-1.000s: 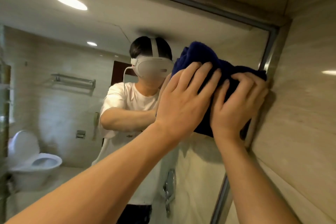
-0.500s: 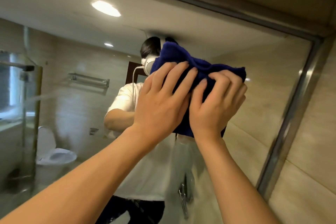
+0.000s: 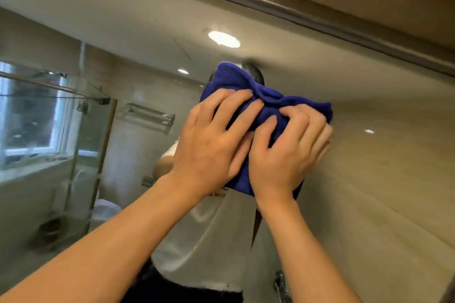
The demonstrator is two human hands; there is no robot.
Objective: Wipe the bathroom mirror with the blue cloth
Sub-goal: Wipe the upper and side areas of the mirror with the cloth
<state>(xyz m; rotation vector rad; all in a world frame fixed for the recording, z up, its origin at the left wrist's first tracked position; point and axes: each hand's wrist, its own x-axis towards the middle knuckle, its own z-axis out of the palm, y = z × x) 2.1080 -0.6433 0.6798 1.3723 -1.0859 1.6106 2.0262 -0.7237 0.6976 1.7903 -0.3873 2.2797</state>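
Observation:
The blue cloth [image 3: 248, 86] is bunched flat against the bathroom mirror [image 3: 376, 160], high up near its top frame [image 3: 320, 16]. My left hand [image 3: 211, 142] presses on the cloth's left part with its fingers spread and nearly straight. Beside it and touching it, my right hand [image 3: 288, 152] has bent fingers that grip the cloth's right part. The cloth and hands hide the reflected person's head; only a white shirt shows below.
The mirror reflects a glass shower screen [image 3: 81, 130] and a window at the left, a towel rail [image 3: 150, 113], a toilet [image 3: 105, 209] and ceiling lights [image 3: 224, 39]. A chrome fitting [image 3: 280, 285] shows at the bottom.
Both hands have slid the cloth left along the mirror, away from its right frame edge, which has left the view. The right fingers are more curled.

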